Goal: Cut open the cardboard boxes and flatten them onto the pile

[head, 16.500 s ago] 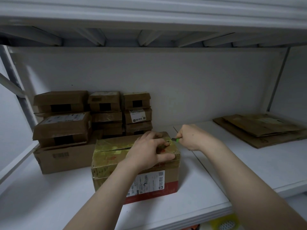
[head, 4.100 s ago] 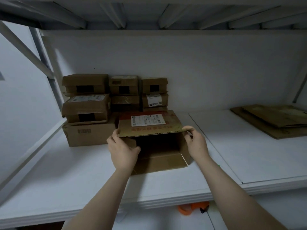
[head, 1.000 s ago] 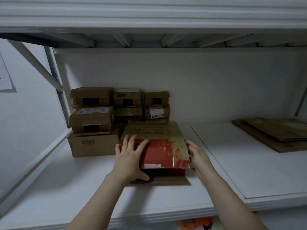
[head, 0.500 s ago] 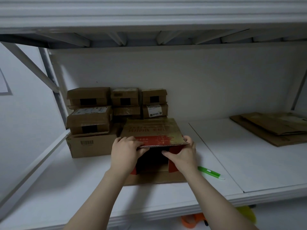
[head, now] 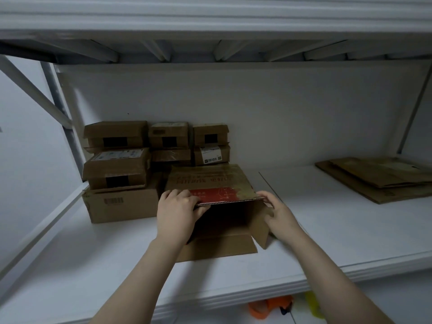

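An opened cardboard box [head: 210, 181] with red print lies on its side on the white shelf [head: 327, 230], its open end facing me and its flaps spread out. My left hand [head: 177, 211] grips the near left edge of its top panel, fingers curled over the edge. My right hand [head: 278, 211] holds the near right corner and the side flap. A pile of flattened cardboard [head: 383, 178] lies at the far right of the shelf. The cutter is not in view.
Several closed cardboard boxes [head: 121, 167] are stacked at the back left, just behind and beside the open box. An upper shelf [head: 210, 19] hangs low overhead. Orange and yellow items [head: 271, 306] lie below the shelf's front edge.
The box's right side flap has swung outward, with my right hand moving right along it. The green cutter seen on the shelf half a second ago is now hidden.
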